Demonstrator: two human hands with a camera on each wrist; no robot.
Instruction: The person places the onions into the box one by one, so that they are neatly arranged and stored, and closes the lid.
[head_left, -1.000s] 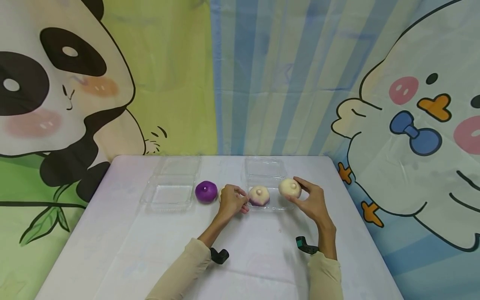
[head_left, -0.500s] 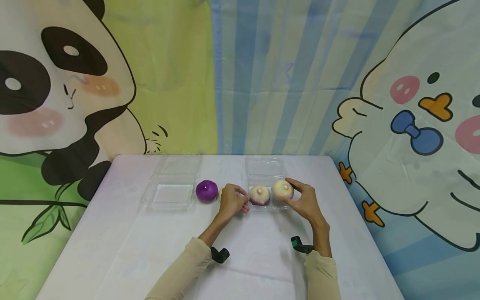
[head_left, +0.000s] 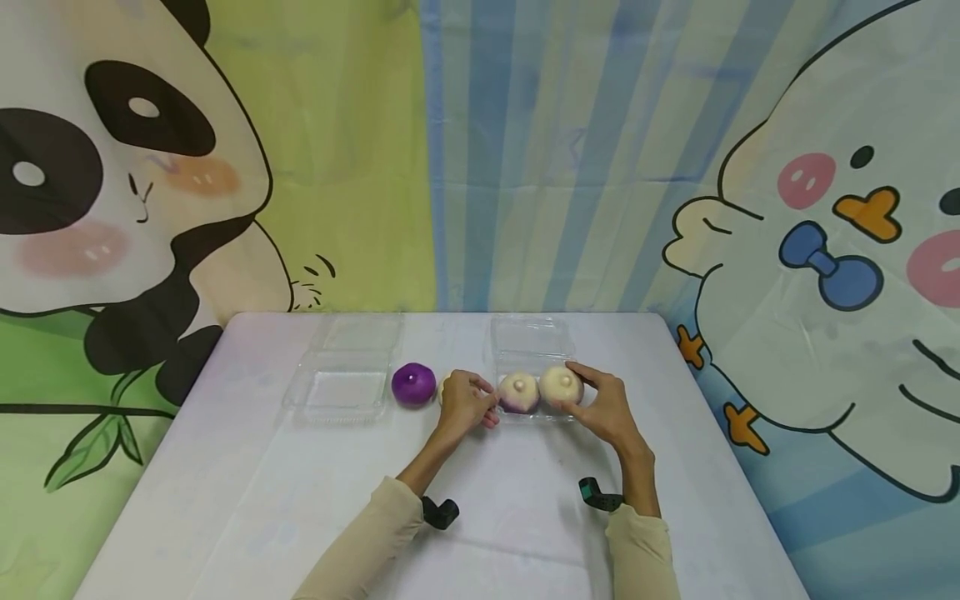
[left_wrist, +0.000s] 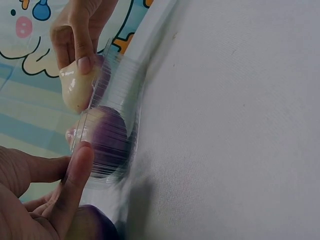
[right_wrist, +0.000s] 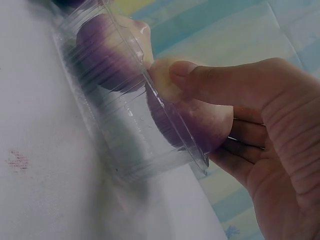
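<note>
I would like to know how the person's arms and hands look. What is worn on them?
The left sleeve and right sleeve are plain beige, long and slightly wrinkled. The left hand and right hand have no gloves. Each wrist carries a small black device: the left device and the right device, which shows a greenish patch.

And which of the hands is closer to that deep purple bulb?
The left. The left hand is just right of the purple bulb, at the left edge of the right-hand clear container; the right hand is farther right, gripping a pale-topped bulb.
</note>
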